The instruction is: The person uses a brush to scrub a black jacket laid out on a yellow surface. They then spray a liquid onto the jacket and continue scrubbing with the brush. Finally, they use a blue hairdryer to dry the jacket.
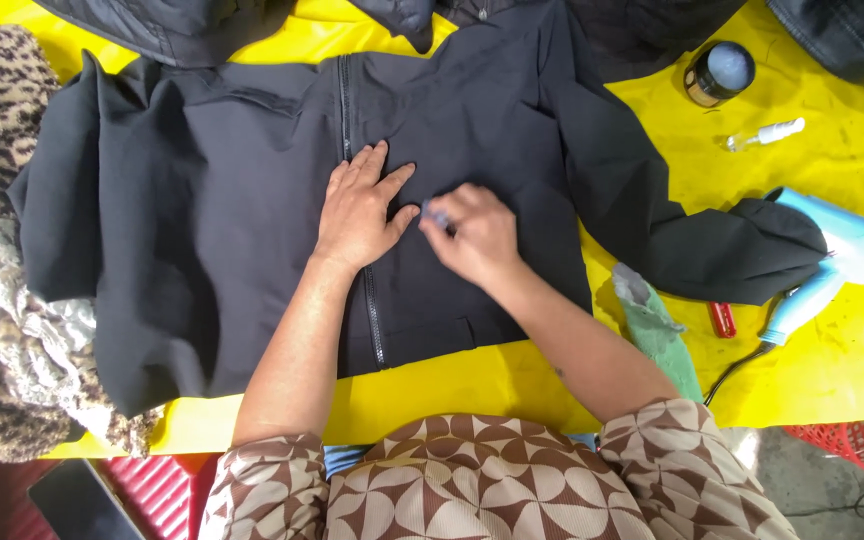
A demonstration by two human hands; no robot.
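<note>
We're pressing left hand [357, 208] flat, fingers spread, on black jacket [252, 200]; right hand [472, 235] pinching small pale thing [436, 213], maybe cloth.

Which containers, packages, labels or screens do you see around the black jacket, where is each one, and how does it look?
Round jar: top right on the yellow table, dark body, pale grey-blue lid.
Small spray bottle: lying below the jar, clear with a white top.
Red tube: beside the hair dryer, small and cylindrical.
Dark flat device: bottom left, screen blank.
No readable label stands out.
</note>
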